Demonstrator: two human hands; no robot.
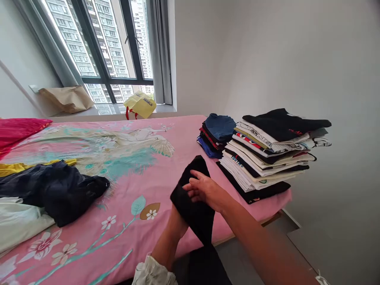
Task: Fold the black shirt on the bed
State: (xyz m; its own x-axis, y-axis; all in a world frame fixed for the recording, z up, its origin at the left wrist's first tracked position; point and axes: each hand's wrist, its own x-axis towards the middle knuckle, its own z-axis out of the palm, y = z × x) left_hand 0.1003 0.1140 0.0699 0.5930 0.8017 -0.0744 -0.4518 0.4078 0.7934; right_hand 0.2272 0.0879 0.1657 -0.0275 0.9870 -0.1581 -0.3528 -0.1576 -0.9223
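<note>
A small folded black cloth is held up over the near edge of the pink bed. My left hand is under and behind it, with the fingers hidden by the cloth. Against the front of the cloth lies my right hand, its fingers partly spread and slightly curled, touching the fabric near its upper fold. To the right stands a tall stack of folded shirts, topped by a black one. Beside it is a smaller stack of dark blue and red folded clothes.
Loose dark clothes, a white garment and a yellow one lie on the left of the flowered bed. A red pillow is behind them. On the windowsill are a brown paper bag and a yellow bag.
</note>
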